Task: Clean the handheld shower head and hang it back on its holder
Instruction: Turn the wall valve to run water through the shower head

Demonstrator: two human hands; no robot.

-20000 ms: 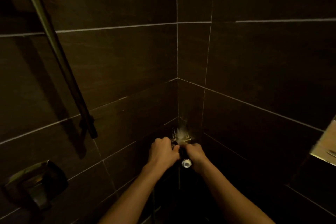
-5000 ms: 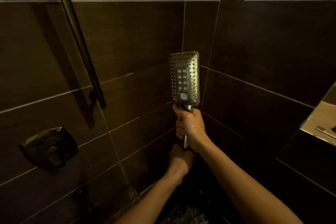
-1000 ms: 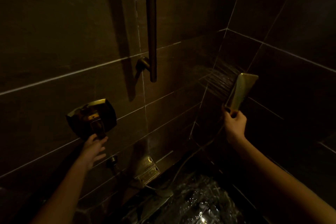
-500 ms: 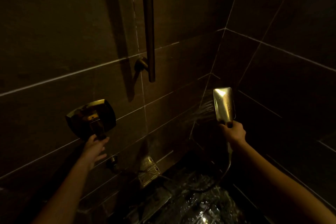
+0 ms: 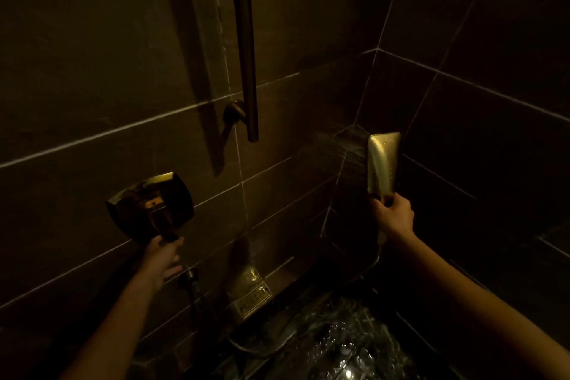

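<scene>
Shower head [image 5: 383, 163], one only, stands upright in the air close to the corner where the two tiled walls meet. Its golden back faces us and it sprays leftward onto the tiles. Our right hand [image 5: 393, 214] is wrapped tight round the handle just under the head.

We judge it rigid and of moderate weight. It looks wet, so probably slippery, and the one hose [image 5: 367, 268] trailing from its base would tug at it. The handle, gripped as now, is the sound place to hold it, not the broad, slick head.

Our left hand [image 5: 163, 256] touches the tip of the single lever [image 5: 162, 222] on the one square control plate [image 5: 151, 194] on the left wall. We cannot tell whether its fingers close on the lever.

One vertical slide bar [image 5: 245, 40] runs up that wall; no holder shows on the stretch we see. Below, the floor [image 5: 339, 339] glistens with water, and one brass plate [image 5: 253, 296] sits at its edge against the wall.
</scene>
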